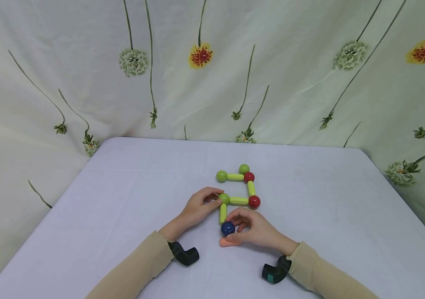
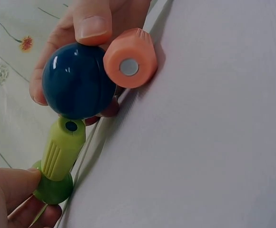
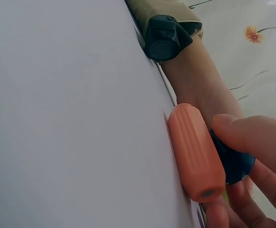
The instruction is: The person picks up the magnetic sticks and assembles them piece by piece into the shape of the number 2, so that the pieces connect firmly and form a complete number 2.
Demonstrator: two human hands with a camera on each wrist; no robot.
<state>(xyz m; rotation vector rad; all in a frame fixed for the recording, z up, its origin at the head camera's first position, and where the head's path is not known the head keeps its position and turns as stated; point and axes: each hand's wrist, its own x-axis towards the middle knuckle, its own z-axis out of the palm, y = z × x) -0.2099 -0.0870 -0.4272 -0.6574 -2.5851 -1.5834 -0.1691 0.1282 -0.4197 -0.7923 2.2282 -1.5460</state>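
Note:
A figure of balls and short rods lies on the table in the head view. My left hand pinches the green ball at its left corner. From that ball a yellow-green rod runs toward me to a shiny blue ball. Thumb and fingers of my right hand grip the blue ball. An orange rod with a metal disc in its end lies against the blue ball's side, also seen in the right wrist view. In the left wrist view, the yellow-green rod's dark-centred end meets the blue ball.
Beyond the hands the figure goes on with a near red ball, a far red ball, two more green balls and yellow-green rods. A white cloth covers the table. Behind hangs a flowered curtain.

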